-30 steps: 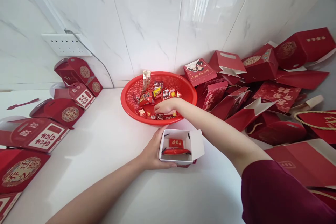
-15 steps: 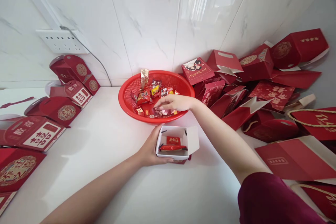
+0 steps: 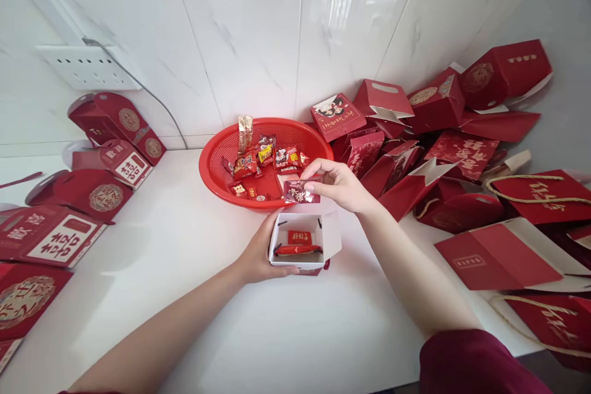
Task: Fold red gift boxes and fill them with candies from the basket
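Dark red packet (image 3: 301,192): pinched between thumb and fingers of the right hand (image 3: 339,188), most of it projecting leftward past the fingertips; in the picture it overlaps the near rim of the red basket (image 3: 207,163) and lies outside the box.

White-lined box (image 3: 298,223): just nearer the body than the right hand, mouth up. Left hand (image 3: 258,255) is curled around its left side, gripping it. Whether the base touches the table (image 3: 184,197) cannot be told. Flap (image 3: 332,237) folded out on the side away from the left hand.

Progress (judged): part-way. Done: two red pieces in the box, a small red packet (image 3: 300,237) and a long red packet (image 3: 298,250) on its near side. Not done: held packet not inside, flap not folded over; spare room visible in the box.

Basket, beyond the left hand: loose wrapped sweets (image 3: 245,163) and a gold stick packet (image 3: 245,132) leaning at the far rim.

Farther out: a row of red boxes (image 3: 111,197) well left of the left hand; a heap of red cartons (image 3: 397,178) right of the right hand, some tilted. Contents of both groups not visible.
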The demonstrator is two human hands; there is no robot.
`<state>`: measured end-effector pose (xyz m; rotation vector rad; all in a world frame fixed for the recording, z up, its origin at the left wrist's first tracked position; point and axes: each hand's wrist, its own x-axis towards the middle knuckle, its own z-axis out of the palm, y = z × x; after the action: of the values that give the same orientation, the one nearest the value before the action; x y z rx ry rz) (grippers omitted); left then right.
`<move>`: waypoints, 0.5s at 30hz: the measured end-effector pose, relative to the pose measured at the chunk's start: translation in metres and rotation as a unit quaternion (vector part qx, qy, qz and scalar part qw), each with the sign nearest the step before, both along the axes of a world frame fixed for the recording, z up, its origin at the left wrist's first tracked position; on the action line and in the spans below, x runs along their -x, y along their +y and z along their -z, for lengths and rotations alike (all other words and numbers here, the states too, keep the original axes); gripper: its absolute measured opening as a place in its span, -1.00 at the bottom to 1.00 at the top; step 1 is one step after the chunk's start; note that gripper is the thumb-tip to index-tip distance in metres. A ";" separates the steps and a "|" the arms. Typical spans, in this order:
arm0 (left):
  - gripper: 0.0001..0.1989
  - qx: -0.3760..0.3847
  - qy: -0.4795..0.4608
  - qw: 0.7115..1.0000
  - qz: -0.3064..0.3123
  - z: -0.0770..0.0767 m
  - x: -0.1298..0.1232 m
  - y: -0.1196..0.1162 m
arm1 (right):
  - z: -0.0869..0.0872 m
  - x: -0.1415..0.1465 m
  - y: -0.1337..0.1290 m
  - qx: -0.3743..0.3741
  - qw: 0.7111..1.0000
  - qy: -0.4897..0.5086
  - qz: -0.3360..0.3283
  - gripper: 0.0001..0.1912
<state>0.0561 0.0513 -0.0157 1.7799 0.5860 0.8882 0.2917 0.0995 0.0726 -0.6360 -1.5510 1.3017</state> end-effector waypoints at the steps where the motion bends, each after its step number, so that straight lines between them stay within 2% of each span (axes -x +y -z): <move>1: 0.08 0.003 -0.009 1.000 0.005 -0.002 -0.002 0.000 | -0.001 -0.002 -0.009 0.002 1.000 -0.003 0.002 -0.74; 5: 0.07 -0.008 -0.005 1.000 0.010 -0.006 -0.004 0.001 | -0.003 -0.005 -0.039 -0.031 0.995 -0.082 0.042 -0.77; 8: 0.10 -0.029 0.013 0.999 -0.002 -0.003 -0.002 0.001 | 0.000 -0.004 -0.051 -0.118 0.965 -0.188 0.136 -0.81; 10: 0.13 -0.039 0.018 0.999 -0.012 0.001 0.000 0.001 | 0.005 -0.006 -0.057 -0.156 0.944 -0.214 0.195 -0.83; 12: 0.16 -0.030 0.011 0.999 -0.005 0.003 0.001 0.000 | 0.012 -0.014 -0.062 -0.152 0.935 -0.200 0.250 -0.83; 15: 0.21 -0.013 0.020 1.000 0.001 0.003 0.001 -0.002 | 0.032 -0.032 -0.072 -0.093 0.937 -0.157 0.298 -0.79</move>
<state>0.0551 0.0491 -0.0185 1.8247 0.6004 0.8638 0.3235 0.0273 0.0411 -1.1257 -1.5347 0.6085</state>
